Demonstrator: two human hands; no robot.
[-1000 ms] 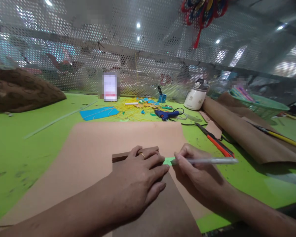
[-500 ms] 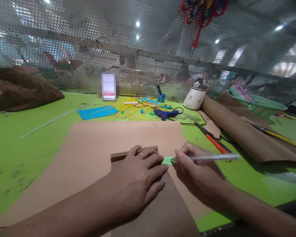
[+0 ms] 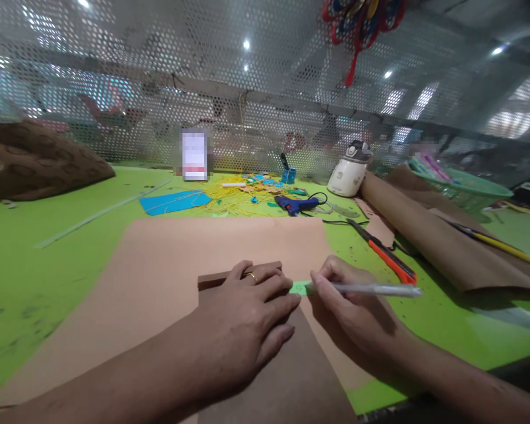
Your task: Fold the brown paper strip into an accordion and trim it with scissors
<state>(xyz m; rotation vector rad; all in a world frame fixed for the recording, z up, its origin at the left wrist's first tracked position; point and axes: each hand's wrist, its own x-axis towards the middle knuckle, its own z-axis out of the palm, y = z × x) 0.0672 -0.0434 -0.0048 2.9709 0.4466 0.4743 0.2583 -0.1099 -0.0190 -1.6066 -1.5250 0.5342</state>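
My left hand (image 3: 251,312), a ring on one finger, lies flat with fingers spread over a brown sheet (image 3: 291,377) with a folded upper edge (image 3: 214,279). Under both lies a larger peach-coloured sheet (image 3: 159,259). A small light-green slip (image 3: 298,287) with dark marks sticks out between my two hands, my left fingertips touching its left end. My right hand (image 3: 353,300) is closed in a writing grip on a slim translucent pen (image 3: 380,289). The pen's tip is hidden by my fingers, close to the slip.
An orange utility knife (image 3: 391,260) lies right of the peach sheet. Behind it are a blue glue gun (image 3: 298,204), a yellow strand pile (image 3: 234,197), blue pieces (image 3: 176,202), a phone (image 3: 195,156) and a white bottle (image 3: 348,171). Rolled brown material (image 3: 428,241) and a green basket (image 3: 477,188) stand right.
The pen's rear end has swung slightly down and left. My right hand has shifted slightly; my left hand stays put.
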